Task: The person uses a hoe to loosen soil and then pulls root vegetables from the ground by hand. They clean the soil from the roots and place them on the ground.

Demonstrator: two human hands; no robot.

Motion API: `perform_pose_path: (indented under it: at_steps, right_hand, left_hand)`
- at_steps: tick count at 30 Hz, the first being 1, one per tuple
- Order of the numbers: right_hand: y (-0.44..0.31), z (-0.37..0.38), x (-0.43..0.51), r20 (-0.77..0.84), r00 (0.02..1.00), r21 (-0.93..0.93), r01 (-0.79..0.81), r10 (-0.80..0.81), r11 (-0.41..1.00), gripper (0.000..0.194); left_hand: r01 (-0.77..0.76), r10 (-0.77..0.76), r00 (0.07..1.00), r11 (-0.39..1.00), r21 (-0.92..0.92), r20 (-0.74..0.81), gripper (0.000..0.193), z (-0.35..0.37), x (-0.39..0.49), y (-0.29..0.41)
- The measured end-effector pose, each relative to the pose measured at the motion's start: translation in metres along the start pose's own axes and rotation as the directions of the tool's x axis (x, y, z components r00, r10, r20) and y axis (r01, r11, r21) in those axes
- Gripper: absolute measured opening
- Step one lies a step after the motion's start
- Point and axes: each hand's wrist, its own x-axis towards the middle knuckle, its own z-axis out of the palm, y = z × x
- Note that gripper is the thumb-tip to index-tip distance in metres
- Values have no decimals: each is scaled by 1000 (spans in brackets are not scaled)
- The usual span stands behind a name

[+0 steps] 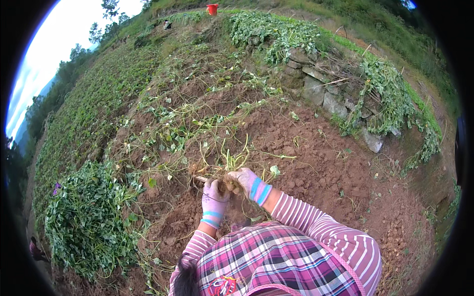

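Both hands wear soiled pale pink work gloves with blue bands at the cuffs. Between them is a soil-caked root clump point(232, 184), probably of a sweet potato plant, with short green cut stems point(233, 160) sticking up from it. My right hand point(247, 182) grips the clump from the right. On the other side, my left hand point(214, 197) has its fingers curled around its lower left part. Just above the left hand's fingers lies a pale root or stick point(201, 178); I cannot tell which. The gloves hide much of the clump.
Brown loosened soil point(314, 148) spreads ahead and right, with cut vines point(177, 125) strewn beyond. A heap of leafy vines point(89, 218) lies left. Right, a dry-stone wall point(314, 90) carries more vines point(389, 92). Far off stands a red bucket point(212, 9).
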Motion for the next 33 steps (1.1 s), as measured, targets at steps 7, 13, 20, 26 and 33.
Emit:
perform_pose_path:
  at_steps: [7,13,20,26,33]
  right_hand:
    - [37,24,5,112,987,-185,-97,119,978,21]
    - [50,26,4,95,993,-93,-60,69,994,21]
    - [51,9,17,7,998,32,-57,57,998,18]
    - [46,5,22,-4,996,30,-92,92,995,21]
    - [41,7,22,8,997,30,-79,79,996,23]
  left_hand:
    - [46,-57,967,998,50,249,53,-13,-34,-34]
    - [517,-321,754,829,-216,573,76,6,-46,-86]
    - [583,-289,792,619,-526,538,79,19,-63,-101]
    - [671,-353,715,589,-450,603,57,3,-65,-88]
    - [498,-4,782,604,-622,623,47,3,-76,-96]
